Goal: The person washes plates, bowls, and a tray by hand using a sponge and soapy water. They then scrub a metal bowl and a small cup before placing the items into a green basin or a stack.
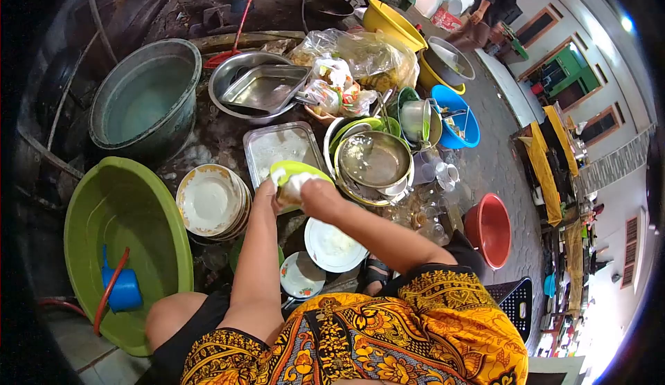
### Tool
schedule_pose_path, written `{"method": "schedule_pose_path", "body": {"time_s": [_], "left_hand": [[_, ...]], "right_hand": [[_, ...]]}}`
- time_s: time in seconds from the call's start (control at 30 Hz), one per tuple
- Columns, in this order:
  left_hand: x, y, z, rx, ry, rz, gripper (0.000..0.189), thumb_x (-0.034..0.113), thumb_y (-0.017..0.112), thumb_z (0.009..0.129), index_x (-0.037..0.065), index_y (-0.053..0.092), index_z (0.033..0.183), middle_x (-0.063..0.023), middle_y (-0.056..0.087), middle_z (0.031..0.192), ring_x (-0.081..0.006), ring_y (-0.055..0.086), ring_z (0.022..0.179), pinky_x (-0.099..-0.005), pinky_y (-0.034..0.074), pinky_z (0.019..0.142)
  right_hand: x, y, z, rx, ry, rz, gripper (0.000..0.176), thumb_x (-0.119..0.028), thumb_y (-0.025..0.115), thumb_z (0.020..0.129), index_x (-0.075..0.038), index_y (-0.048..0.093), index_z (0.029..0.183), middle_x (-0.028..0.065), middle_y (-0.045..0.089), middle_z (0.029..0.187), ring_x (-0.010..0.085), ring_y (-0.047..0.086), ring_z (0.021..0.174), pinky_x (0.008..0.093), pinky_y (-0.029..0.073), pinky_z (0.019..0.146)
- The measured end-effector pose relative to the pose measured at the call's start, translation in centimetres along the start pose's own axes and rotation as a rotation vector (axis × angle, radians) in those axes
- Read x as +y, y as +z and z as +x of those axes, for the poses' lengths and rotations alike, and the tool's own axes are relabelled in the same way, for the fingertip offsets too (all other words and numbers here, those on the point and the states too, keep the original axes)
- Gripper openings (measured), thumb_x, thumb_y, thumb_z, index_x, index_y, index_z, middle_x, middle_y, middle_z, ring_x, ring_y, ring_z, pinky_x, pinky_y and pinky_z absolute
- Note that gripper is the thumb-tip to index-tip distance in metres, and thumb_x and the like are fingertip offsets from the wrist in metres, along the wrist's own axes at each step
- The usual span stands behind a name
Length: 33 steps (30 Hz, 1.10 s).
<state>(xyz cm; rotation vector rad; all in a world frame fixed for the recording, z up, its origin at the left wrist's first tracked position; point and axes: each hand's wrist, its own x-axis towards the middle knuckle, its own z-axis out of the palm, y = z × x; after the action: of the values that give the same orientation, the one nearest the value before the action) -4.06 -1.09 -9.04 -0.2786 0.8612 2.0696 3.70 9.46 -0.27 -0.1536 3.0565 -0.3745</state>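
My left hand (270, 194) grips the near-left edge of a lime-green dish (303, 168), a plate or shallow bowl, tilted in front of me. White suds (296, 183) lie over its face. My right hand (317, 197) is closed and pressed into those suds; whatever it holds there is hidden by foam. Just beyond the dish is a rectangular metal tray (276, 142) with soapy water. A stack of white plates with patterned rims (208, 201) stands left of my hands. Below them are a white plate (335, 245) and a flowered bowl (302, 274).
At left are a green tub (76, 236) with a blue dipper (125, 289) and a dark tub of water (187, 94). Pans (374, 158), a blue basin (471, 129) and glasses (433, 229) crowd the right. A red basin (488, 229) stands farther right. A person (495, 4) is in the background.
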Motion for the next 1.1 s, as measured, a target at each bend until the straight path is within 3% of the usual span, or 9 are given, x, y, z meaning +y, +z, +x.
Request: {"method": "schedule_pose_path", "body": {"time_s": [0.27,0.43,0.5,0.57,0.6,0.63,0.8,0.97,1.1], "left_hand": [[0.6,-2.9,1.3,0.281,0.222,0.091,0.037,0.030,0.052,0.080,0.007,0.049,0.109,-0.0091,0.058,0.087,-0.0212,0.056,0.072,-0.0352,0.047,0.060],[-0.5,-2.1,2.7,0.150,0.361,0.158,0.031,0.025,0.044,0.087,0.003,0.049,0.108,-0.0073,0.055,0.094,-0.0166,0.053,0.082,-0.0293,0.044,0.069],[-1.3,-3.0,4.2,0.161,0.350,0.144,0.033,0.027,0.044,0.087,0.003,0.049,0.108,-0.0072,0.056,0.095,-0.0165,0.053,0.083,-0.0295,0.044,0.070],[-1.7,-3.7,5.2,0.193,0.342,0.108,0.036,0.031,0.043,0.087,0.003,0.048,0.109,-0.0070,0.056,0.096,-0.0161,0.054,0.083,-0.0300,0.044,0.070],[-1.3,-3.0,4.6,0.250,0.433,0.184,0.036,0.032,0.043,0.086,0.003,0.050,0.106,-0.0067,0.056,0.095,-0.0159,0.054,0.082,-0.0304,0.044,0.069],[-0.4,-1.5,1.8,0.273,0.419,0.284,0.035,0.031,0.044,0.086,0.003,0.052,0.104,-0.0067,0.057,0.094,-0.0166,0.054,0.081,-0.0304,0.045,0.069],[1.0,-2.7,1.1,0.177,0.441,0.071,0.033,0.028,0.042,0.087,0.001,0.051,0.104,-0.0062,0.058,0.092,-0.0153,0.056,0.078,-0.0288,0.046,0.067],[0.8,-0.4,0.8,0.057,0.376,0.191,0.035,0.028,0.040,0.088,0.000,0.050,0.107,-0.0053,0.057,0.093,-0.0145,0.055,0.079,-0.0272,0.045,0.069],[-0.3,1.4,0.9,-0.036,0.323,0.105,0.042,0.037,0.040,0.087,0.003,0.049,0.110,-0.0057,0.055,0.098,-0.0155,0.053,0.085,-0.0289,0.044,0.074]], "right_hand": [[1.2,2.6,1.3,-0.028,-0.169,0.031,0.040,-0.028,0.050,0.076,-0.023,0.042,0.115,0.0120,0.046,0.113,0.0278,0.050,0.096,0.0372,0.043,0.077],[6.2,2.6,6.4,0.165,0.393,0.005,0.028,-0.019,0.047,0.077,-0.008,0.052,0.102,0.0181,0.055,0.086,0.0317,0.055,0.080,0.0398,0.043,0.072],[6.2,5.4,7.6,0.312,0.353,-0.061,0.025,-0.013,0.050,0.071,-0.003,0.056,0.093,0.0193,0.056,0.075,0.0319,0.055,0.076,0.0400,0.043,0.069],[3.6,5.9,7.5,0.017,0.256,-0.110,0.029,-0.008,0.051,0.065,0.000,0.054,0.093,0.0209,0.055,0.081,0.0331,0.054,0.076,0.0412,0.042,0.068],[0.9,5.4,6.0,0.454,-0.049,-0.132,0.034,-0.009,0.052,0.064,0.001,0.050,0.097,0.0221,0.053,0.088,0.0343,0.052,0.081,0.0408,0.043,0.067],[0.2,6.5,5.3,0.456,-0.150,-0.120,0.038,-0.010,0.053,0.064,0.001,0.046,0.100,0.0227,0.051,0.093,0.0347,0.049,0.086,0.0401,0.043,0.066],[2.7,6.7,1.2,-0.081,-0.147,-0.189,0.016,-0.013,0.052,0.066,-0.002,0.057,0.077,0.0160,0.057,0.075,0.0295,0.056,0.070,0.0396,0.045,0.062],[9.0,4.2,4.8,0.357,0.342,-0.229,0.018,-0.015,0.052,0.071,-0.001,0.059,0.081,0.0196,0.057,0.075,0.0315,0.057,0.067,0.0405,0.046,0.059],[4.1,3.8,6.1,0.077,0.338,-0.146,0.014,-0.008,0.051,0.066,-0.001,0.060,0.074,0.0175,0.059,0.076,0.0301,0.058,0.080,0.0396,0.044,0.073]]}}
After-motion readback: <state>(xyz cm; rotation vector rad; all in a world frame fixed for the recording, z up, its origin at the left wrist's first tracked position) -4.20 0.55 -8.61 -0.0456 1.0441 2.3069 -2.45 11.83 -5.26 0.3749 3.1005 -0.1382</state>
